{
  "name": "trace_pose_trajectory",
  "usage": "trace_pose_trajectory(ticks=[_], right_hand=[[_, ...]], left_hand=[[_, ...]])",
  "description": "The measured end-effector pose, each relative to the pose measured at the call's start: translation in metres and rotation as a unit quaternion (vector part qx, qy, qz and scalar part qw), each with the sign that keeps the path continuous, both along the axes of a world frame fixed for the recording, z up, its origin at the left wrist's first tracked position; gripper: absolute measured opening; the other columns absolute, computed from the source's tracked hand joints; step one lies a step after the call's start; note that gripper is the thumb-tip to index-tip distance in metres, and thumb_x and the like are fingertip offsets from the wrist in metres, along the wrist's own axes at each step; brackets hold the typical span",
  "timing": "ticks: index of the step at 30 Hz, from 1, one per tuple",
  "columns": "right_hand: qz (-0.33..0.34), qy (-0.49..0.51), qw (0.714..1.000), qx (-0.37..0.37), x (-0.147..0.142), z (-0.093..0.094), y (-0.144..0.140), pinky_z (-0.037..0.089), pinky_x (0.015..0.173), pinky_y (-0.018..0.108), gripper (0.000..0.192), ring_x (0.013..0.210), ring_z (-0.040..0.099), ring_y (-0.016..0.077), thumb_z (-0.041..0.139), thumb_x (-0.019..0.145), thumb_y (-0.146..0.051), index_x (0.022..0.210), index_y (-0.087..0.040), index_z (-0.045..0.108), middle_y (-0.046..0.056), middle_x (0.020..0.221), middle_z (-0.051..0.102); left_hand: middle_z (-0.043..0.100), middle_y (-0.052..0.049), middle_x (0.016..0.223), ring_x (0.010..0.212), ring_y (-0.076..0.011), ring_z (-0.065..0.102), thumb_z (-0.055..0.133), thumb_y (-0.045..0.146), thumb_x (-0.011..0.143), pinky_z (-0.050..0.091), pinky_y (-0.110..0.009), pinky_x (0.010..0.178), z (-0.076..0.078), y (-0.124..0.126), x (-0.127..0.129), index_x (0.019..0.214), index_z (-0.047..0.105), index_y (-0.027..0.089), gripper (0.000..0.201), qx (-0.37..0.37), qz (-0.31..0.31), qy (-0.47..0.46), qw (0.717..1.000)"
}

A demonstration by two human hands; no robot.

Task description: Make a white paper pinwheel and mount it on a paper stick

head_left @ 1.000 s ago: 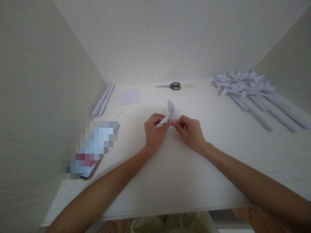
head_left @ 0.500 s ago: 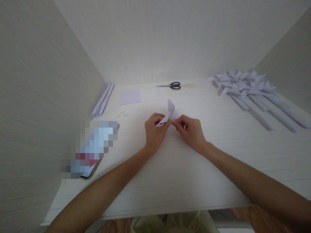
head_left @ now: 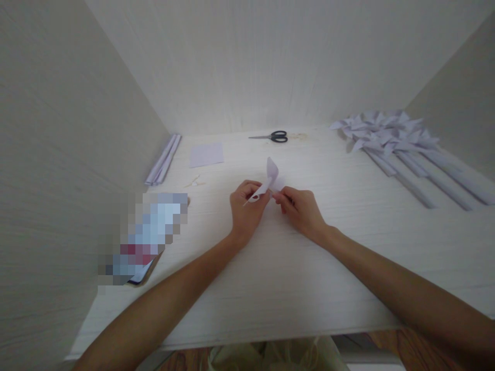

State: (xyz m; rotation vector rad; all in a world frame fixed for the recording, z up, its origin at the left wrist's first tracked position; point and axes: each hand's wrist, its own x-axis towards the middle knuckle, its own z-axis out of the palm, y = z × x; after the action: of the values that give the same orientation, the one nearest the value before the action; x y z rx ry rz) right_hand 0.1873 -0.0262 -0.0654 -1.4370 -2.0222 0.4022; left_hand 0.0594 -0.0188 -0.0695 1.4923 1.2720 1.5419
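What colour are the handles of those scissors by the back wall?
The scissor handles are black, seen best in the head view.

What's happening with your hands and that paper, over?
Left hand holding folded paper. Right hand at its right side, grip unclear. Scissors lying beyond, nothing blocking.

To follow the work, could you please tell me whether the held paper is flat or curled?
Curled: the paper in the left hand has one flap standing up and another slanting down.
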Motion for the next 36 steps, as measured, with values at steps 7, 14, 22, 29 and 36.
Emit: trace_pose_trajectory(ticks=[7, 14, 22, 29, 36], right_hand=[[0.007, 0.006, 1.000, 0.010, -0.0003, 0.0002, -0.0004, 0.026, 0.044, 0.021, 0.039, 0.041, 0.043, 0.0089, 0.038, 0.082, -0.040, 0.052, -0.017, 0.046, 0.000, 0.046, 0.052], [0.001, 0.021, 1.000, 0.014, 0.0003, -0.0004, 0.0004, 0.027, 0.044, 0.021, 0.040, 0.041, 0.042, 0.0087, 0.039, 0.081, -0.043, 0.052, -0.016, 0.047, 0.000, 0.046, 0.052], [-0.023, 0.084, 0.996, 0.023, -0.0009, -0.0016, 0.0009, 0.030, 0.043, 0.020, 0.035, 0.040, 0.042, 0.0077, 0.050, 0.074, -0.045, 0.055, -0.015, 0.052, -0.001, 0.047, 0.054], [-0.007, 0.086, 0.996, 0.028, -0.0009, -0.0008, -0.0009, 0.033, 0.045, 0.020, 0.026, 0.042, 0.045, 0.0082, 0.051, 0.076, -0.037, 0.061, -0.016, 0.054, 0.000, 0.050, 0.056], [-0.004, 0.070, 0.997, 0.016, -0.0002, 0.0007, -0.0024, 0.031, 0.045, 0.020, 0.026, 0.042, 0.045, 0.0084, 0.046, 0.079, -0.032, 0.061, -0.016, 0.053, -0.001, 0.050, 0.055]], left_hand=[[0.060, 0.000, 0.066, 0.062, -0.0107, 0.053, 0.059, 0.021, 0.064, 0.042, -0.022, 0.057, 0.0007, -0.0040, 0.0001, 0.066, 0.062, 0.016, 0.007, -0.011, -0.012, -0.012, 1.000], [0.061, -0.001, 0.068, 0.064, -0.0112, 0.054, 0.058, 0.022, 0.066, 0.042, -0.022, 0.058, 0.0008, -0.0043, -0.0005, 0.069, 0.063, 0.016, 0.009, -0.015, -0.015, -0.005, 1.000], [0.060, -0.001, 0.069, 0.065, -0.0111, 0.053, 0.057, 0.022, 0.067, 0.042, -0.023, 0.059, -0.0020, -0.0026, -0.0012, 0.070, 0.063, 0.016, 0.009, 0.008, -0.009, -0.007, 1.000], [0.061, 0.000, 0.069, 0.066, -0.0111, 0.054, 0.058, 0.020, 0.066, 0.042, -0.023, 0.060, 0.0013, -0.0039, -0.0004, 0.071, 0.064, 0.017, 0.008, -0.001, -0.002, -0.010, 1.000], [0.062, 0.000, 0.069, 0.066, -0.0111, 0.054, 0.057, 0.021, 0.067, 0.042, -0.023, 0.061, 0.0038, -0.0051, -0.0003, 0.071, 0.064, 0.017, 0.009, 0.001, -0.012, -0.001, 1.000]])
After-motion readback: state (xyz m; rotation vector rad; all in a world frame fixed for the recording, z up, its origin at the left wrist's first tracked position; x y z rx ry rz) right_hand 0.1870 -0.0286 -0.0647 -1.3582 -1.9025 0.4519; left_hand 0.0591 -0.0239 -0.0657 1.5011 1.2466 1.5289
